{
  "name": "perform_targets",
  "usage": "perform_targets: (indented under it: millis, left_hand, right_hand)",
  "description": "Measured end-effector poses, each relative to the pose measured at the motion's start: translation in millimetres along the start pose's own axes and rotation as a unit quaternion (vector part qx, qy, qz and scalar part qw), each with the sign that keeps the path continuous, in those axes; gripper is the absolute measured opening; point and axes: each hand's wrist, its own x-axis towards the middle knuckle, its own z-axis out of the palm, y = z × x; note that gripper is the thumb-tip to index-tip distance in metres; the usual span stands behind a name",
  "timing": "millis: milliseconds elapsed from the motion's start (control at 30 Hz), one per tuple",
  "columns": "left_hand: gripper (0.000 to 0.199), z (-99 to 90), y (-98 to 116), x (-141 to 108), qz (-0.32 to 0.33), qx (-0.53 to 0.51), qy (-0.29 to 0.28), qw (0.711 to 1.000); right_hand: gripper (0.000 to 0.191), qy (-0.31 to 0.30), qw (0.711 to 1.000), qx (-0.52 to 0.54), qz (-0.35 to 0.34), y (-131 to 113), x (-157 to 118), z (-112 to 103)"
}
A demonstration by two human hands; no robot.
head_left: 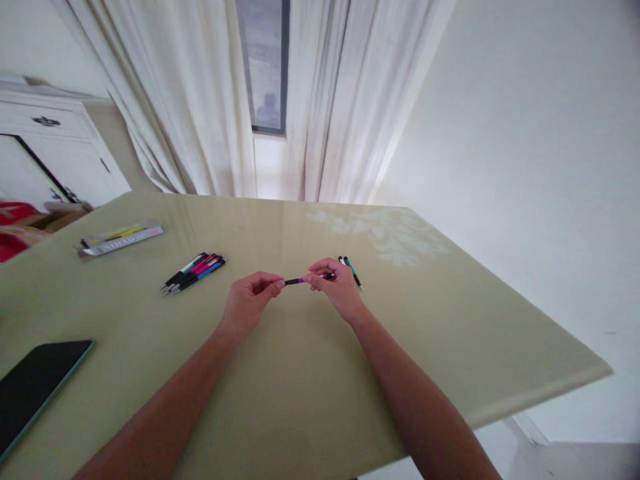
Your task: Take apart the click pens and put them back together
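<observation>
Between my two hands, just over the table, a pink-and-black pen [294, 281] lies roughly level. My left hand [251, 297] pinches its tip end between thumb and fingers. Thumb and fingers of my right hand [336, 283] close on the pink barrel, hiding part of it. Just beyond my right hand lie a couple of pens [353, 270], one with a teal barrel, partly covered by that hand. To the left of my left hand rests a bunch of pens [195, 272] with pink, blue, white and green barrels and black grips, their tips toward the lower left.
A clear package [120, 239] with something yellow inside lies at the table's far left. Nearer on the left is a dark tablet or phone [40, 380]. The pale green table [320, 373] has a sloping right edge beside a white wall. Curtains [190, 100] hang behind.
</observation>
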Motion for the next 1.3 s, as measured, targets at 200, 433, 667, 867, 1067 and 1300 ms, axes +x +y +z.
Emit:
perform_targets:
  millis: [200, 433, 667, 867, 1067, 1300]
  left_hand:
    - [0.026, 10.7, -0.2, -5.8, 0.038, 0.008, -0.022, 0.999]
    - [0.022, 11.7, -6.0, -9.7, 0.079, 0.081, -0.028, 0.993]
    - [0.02, 10.2, 1.5, -12.0, 0.115, 0.116, -0.019, 0.986]
    - [0.018, 9.2, 4.5, -15.6, 0.121, 0.154, -0.02, 0.98]
    - [0.027, 9.1, 7.4, -11.4, 0.127, 0.169, -0.062, 0.975]
    - [0.041, -60.5, -3.5, 17.1, 0.039, 0.475, 0.131, 0.869]
  right_hand:
    - [0.033, 0.06, 0.996, 0.067, -0.007, 8.1, 3.4, 1.8]
    - [0.047, 0.093, 0.973, -0.201, -0.062, 1.4, -4.3, -1.8]
    - [0.05, 0.075, 0.958, -0.269, -0.059, 1.6, -7.0, -2.5]
    - [0.053, 0.055, 0.968, -0.236, -0.058, -0.9, -7.5, 0.2]
    - [0.041, 0.008, 1.0, 0.005, -0.01, 7.2, 2.7, 2.5]
    - [0.053, 0.255, 0.931, -0.261, -0.035, 9.1, 18.1, -69.4]
